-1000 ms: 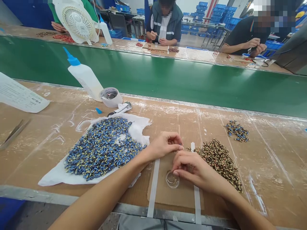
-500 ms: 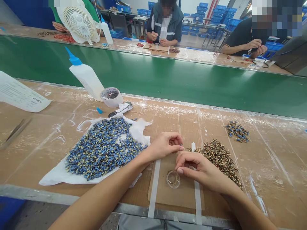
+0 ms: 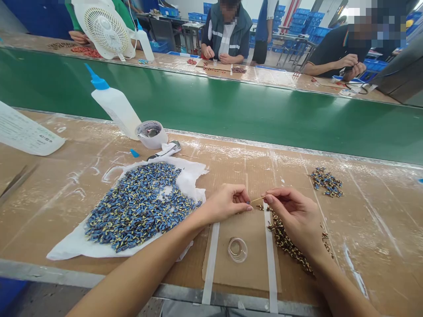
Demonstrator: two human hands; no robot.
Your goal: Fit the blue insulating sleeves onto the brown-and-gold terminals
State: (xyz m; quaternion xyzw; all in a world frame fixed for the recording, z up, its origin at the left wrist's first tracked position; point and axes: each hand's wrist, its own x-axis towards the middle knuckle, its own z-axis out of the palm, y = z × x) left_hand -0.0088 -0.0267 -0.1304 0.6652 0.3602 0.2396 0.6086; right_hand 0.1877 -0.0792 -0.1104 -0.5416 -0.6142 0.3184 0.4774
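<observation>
My left hand (image 3: 228,203) is closed in a pinch on a tiny blue piece (image 3: 249,202), mostly hidden by the fingertips. Between the thumb and forefinger of my right hand (image 3: 297,220) is a thin toothpick (image 3: 257,199), its tip at the blue piece. Below both hands a small clear cup (image 3: 237,250) stands on a taped cardboard sheet (image 3: 244,275). A wide heap of small blue, yellow and dark pieces (image 3: 139,207) lies on white paper to the left. Brown and gold pieces (image 3: 289,244) are heaped at the right, partly behind my right hand.
A smaller mixed pile (image 3: 326,182) lies farther right. Behind the blue heap are a white squeeze bottle (image 3: 115,108), a tape roll (image 3: 152,135) and a blue cap (image 3: 134,152). Tweezers (image 3: 16,180) lie far left. Beyond the green strip (image 3: 211,112), other people sit working.
My right hand has lifted from over the clear cup and moved up and right, bringing the toothpick to the piece in my left hand. My left hand has barely moved.
</observation>
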